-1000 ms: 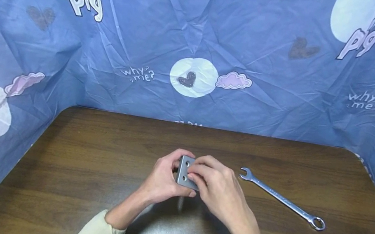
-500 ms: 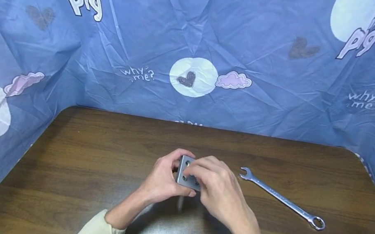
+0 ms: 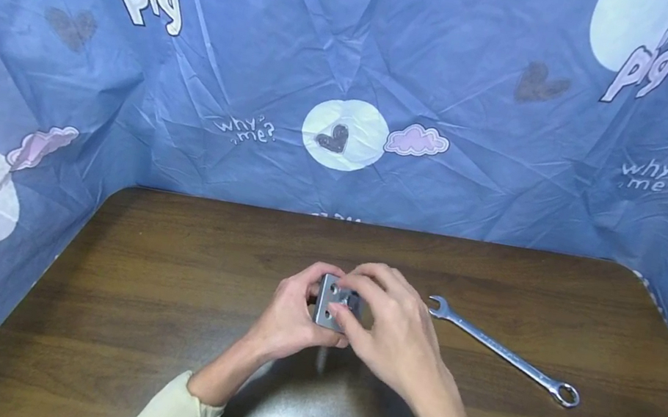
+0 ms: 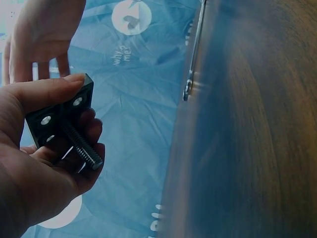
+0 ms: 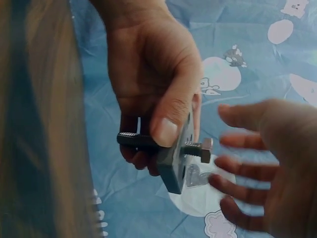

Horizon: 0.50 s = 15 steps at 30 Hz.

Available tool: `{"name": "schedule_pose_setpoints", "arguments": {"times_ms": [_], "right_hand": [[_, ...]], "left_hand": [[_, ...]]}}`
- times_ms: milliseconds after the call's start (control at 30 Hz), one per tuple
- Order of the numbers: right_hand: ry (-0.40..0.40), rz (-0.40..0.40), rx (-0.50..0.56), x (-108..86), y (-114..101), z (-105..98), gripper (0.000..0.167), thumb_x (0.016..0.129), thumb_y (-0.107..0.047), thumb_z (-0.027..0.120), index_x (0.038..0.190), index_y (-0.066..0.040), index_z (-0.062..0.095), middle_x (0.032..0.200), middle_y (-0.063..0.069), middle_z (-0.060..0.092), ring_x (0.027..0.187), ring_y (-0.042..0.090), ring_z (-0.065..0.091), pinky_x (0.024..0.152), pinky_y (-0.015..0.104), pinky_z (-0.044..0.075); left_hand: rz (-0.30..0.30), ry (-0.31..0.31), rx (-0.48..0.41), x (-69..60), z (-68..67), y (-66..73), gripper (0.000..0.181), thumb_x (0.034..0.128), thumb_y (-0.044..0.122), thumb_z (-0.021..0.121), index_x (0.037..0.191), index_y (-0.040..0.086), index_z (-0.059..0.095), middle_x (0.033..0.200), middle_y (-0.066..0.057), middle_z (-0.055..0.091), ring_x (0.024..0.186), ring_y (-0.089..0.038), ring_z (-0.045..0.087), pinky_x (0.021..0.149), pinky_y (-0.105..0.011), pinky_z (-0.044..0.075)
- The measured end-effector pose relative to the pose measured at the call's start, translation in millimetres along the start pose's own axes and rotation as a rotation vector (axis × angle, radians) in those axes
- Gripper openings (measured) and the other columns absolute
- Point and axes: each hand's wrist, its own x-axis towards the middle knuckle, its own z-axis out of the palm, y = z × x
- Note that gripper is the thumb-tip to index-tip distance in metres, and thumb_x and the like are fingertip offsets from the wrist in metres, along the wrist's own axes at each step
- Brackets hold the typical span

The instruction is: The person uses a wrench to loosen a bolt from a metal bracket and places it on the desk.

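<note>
A grey metal plate with round holes [image 3: 324,302] is held by its edges in my left hand [image 3: 288,316], above the table. A hex bolt [image 5: 206,150] passes through the plate. Its head stands out on the side towards my right hand, with a bit of thread showing under it. On the other side, the long threaded shank [image 4: 81,145] sticks out past the left fingers. My right hand [image 3: 400,328] is beside the bolt head, fingers spread and slightly bent. In the right wrist view a small gap lies between those fingertips and the head.
A combination wrench [image 3: 503,352] lies on the brown wooden table [image 3: 175,270], right of the hands. Its jaw end is nearest the right hand. A blue printed cloth [image 3: 231,71] hangs behind the table and along both sides.
My right fingers were bunched at the bolt's place on the plate; now they are spread apart and the bolt head shows between them. My left hand keeps its hold on the plate.
</note>
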Motion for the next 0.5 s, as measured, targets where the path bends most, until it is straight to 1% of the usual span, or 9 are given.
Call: {"name": "schedule_pose_setpoints", "arguments": {"times_ms": [67, 133, 200, 267, 367, 500], "right_hand": [[0.014, 0.087, -0.062, 0.0, -0.3, 1.2, 0.031, 0.082, -0.035, 0.08, 0.103, -0.013, 0.074, 0.09, 0.0, 0.07, 0.079, 0.014, 0.065, 0.067, 0.031, 0.052], [-0.007, 0.174, -0.117, -0.1, -1.2, 1.7, 0.036, 0.081, -0.044, 0.079, 0.102, -0.014, 0.074, 0.077, -0.003, 0.066, 0.065, 0.01, 0.058, 0.057, 0.028, 0.046], [-0.043, 0.235, -0.161, -0.1, -2.6, 2.2, 0.038, 0.081, -0.049, 0.076, 0.098, -0.015, 0.074, 0.067, -0.006, 0.061, 0.056, 0.007, 0.05, 0.051, 0.025, 0.039], [-0.069, 0.273, -0.19, 0.1, -4.1, 3.1, 0.036, 0.082, -0.052, 0.074, 0.093, -0.017, 0.074, 0.062, -0.008, 0.058, 0.053, 0.005, 0.046, 0.049, 0.025, 0.036], [-0.079, 0.297, -0.209, 0.1, -6.4, 4.2, 0.032, 0.084, -0.05, 0.074, 0.086, -0.019, 0.075, 0.058, -0.01, 0.056, 0.05, 0.005, 0.044, 0.048, 0.025, 0.035], [-0.072, 0.277, -0.203, -0.3, -8.0, 4.2, 0.024, 0.084, -0.041, 0.077, 0.086, -0.017, 0.077, 0.058, -0.01, 0.058, 0.05, 0.005, 0.045, 0.047, 0.024, 0.035]], "left_hand": [[-0.012, -0.005, -0.004, 0.2, 0.1, 0.5, 0.071, 0.0575, 0.002, 0.089, 0.122, 0.01, 0.06, 0.092, -0.013, 0.077, 0.079, -0.007, 0.067, 0.071, -0.025, 0.053], [-0.018, -0.01, -0.003, 0.5, 0.3, 0.0, 0.071, 0.0575, 0.003, 0.09, 0.122, 0.01, 0.06, 0.096, -0.014, 0.077, 0.079, -0.007, 0.068, 0.07, -0.024, 0.053], [-0.024, -0.013, 0.001, 0.6, 0.4, 0.2, 0.072, 0.0578, 0.004, 0.09, 0.122, 0.01, 0.06, 0.097, -0.013, 0.077, 0.079, -0.007, 0.068, 0.071, -0.024, 0.052], [-0.028, -0.014, 0.004, 0.5, 0.4, 0.3, 0.072, 0.058, 0.004, 0.09, 0.123, 0.011, 0.06, 0.096, -0.013, 0.077, 0.079, -0.007, 0.068, 0.072, -0.025, 0.053], [-0.033, -0.012, 0.008, 0.1, 0.3, 1.7, 0.073, 0.0578, 0.003, 0.09, 0.123, 0.012, 0.06, 0.096, -0.012, 0.077, 0.079, -0.007, 0.068, 0.074, -0.027, 0.053], [-0.03, -0.017, 0.014, -0.4, 0.8, 0.9, 0.073, 0.057, 0.003, 0.09, 0.123, 0.012, 0.06, 0.094, -0.012, 0.077, 0.078, -0.007, 0.067, 0.073, -0.028, 0.052]]}}
